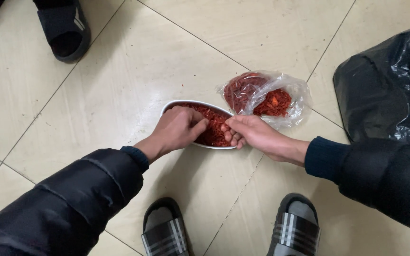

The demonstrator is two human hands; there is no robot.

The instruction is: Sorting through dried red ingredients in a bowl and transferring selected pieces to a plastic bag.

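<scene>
Striped slippers (167,232) flank the floor below both hands; left hand (179,129) and right hand (252,135) pinch red shreds (213,124) in the white bowl (186,103) beneath them, clear bag (274,97) just beyond

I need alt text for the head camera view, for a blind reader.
Both hands, left hand and right hand, reach into a white bowl of red shreds on a tiled floor. A clear bag of red shreds lies beside it.

A single head-worn camera looks almost straight down, from close above, at the glossy cream tiled floor (119,95) between the person's own striped grey slippers (167,232).
</scene>
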